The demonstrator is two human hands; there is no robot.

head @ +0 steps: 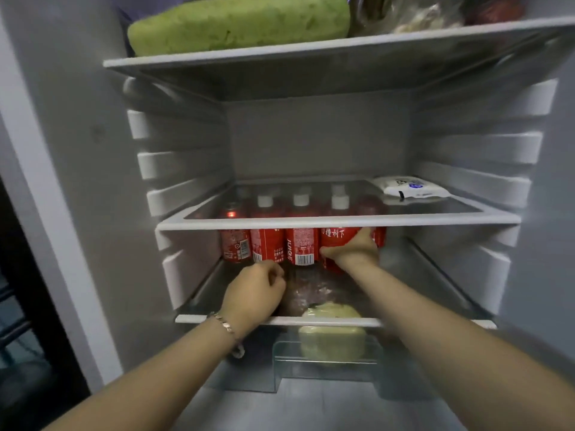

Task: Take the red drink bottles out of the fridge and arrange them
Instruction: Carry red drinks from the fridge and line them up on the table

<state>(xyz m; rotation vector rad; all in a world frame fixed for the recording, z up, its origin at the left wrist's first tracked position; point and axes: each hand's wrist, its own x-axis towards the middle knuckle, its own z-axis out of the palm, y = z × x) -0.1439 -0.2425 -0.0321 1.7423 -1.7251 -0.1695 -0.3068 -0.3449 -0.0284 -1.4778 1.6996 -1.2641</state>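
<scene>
Several red drink bottles [300,245] with white caps stand in rows on a low fridge shelf [199,293], seen partly through the glass shelf [342,219] above them. A red can [235,244] stands at the left end of the row. My right hand [353,248] grips the rightmost front bottle [336,241], thumb across its lower label. My left hand [255,292], a bracelet on its wrist, is curled just below the second bottle from the left [267,244]; I cannot tell whether it touches it.
A white packet [410,188] lies at the back right of the glass shelf. Wrapped food [308,293] sits in front of the bottles, a pale yellow item [331,337] lower down. A green melon [239,23] fills the top shelf. Ribbed fridge walls close both sides.
</scene>
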